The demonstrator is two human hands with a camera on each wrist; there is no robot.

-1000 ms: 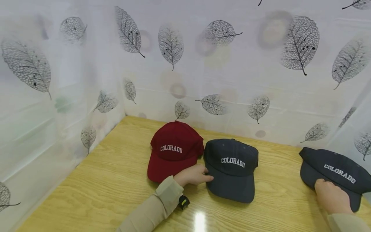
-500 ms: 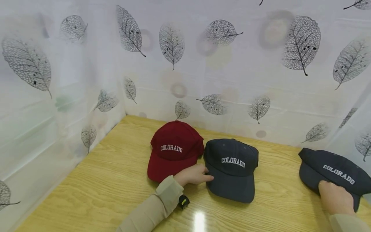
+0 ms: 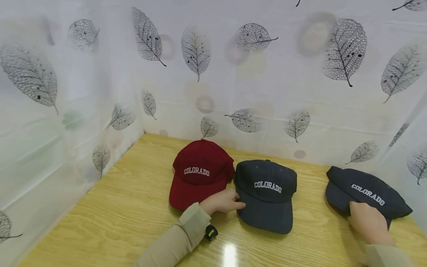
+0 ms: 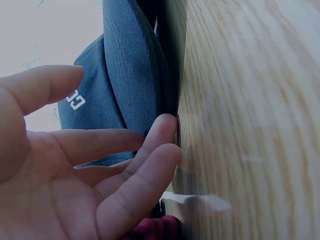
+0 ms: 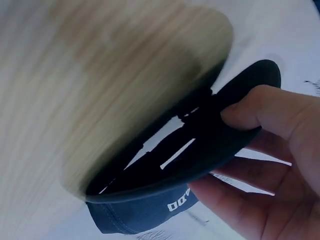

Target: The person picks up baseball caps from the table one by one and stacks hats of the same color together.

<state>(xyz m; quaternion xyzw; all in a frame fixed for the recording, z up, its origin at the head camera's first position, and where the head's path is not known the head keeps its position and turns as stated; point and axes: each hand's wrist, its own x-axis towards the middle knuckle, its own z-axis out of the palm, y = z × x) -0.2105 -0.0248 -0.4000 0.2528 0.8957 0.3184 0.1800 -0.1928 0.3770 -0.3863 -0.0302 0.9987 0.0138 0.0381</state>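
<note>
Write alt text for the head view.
Three COLORADO caps sit on a wooden table: a red cap, a middle cap, a right cap. The left hand touches the middle cap's brim; the right hand grips the right cap's brim.

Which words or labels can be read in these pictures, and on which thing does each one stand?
"COLORADO" in white letters on the front of the red cap.
"COLORADO" in white letters on the middle dark cap.
"COLORADO" in white letters on the right dark cap, whose brim the right hand grips.
The wrist views show only fragments of this lettering; no other text is visible.
</note>
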